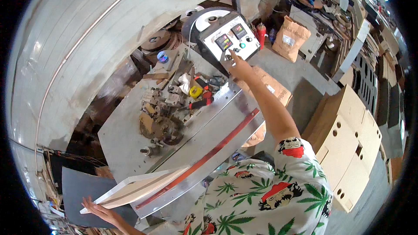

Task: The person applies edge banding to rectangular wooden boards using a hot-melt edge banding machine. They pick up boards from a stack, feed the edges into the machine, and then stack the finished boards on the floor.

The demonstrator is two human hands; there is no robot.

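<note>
My right hand (238,66) reaches to the white control panel (216,36) of a machine at the far end of the metal table. Its fingertips are closed at a small dark knob (228,57) on the panel's lower edge, partly covered by the fingers. Two lit displays and a green button (242,45) sit on that panel. At the lower left my left hand (99,211) grips the end of a pale board (141,187) with white edges. The board lies slanted over the near left part of the metal table (124,137).
A dusty trimming mechanism (161,126) and loose tools, with a yellow tape measure (195,91), lie mid-table. A red strip (209,154) runs along the near side. Paper sacks (291,39), a fire extinguisher (261,35) and stacked drilled panels (348,148) stand to the right.
</note>
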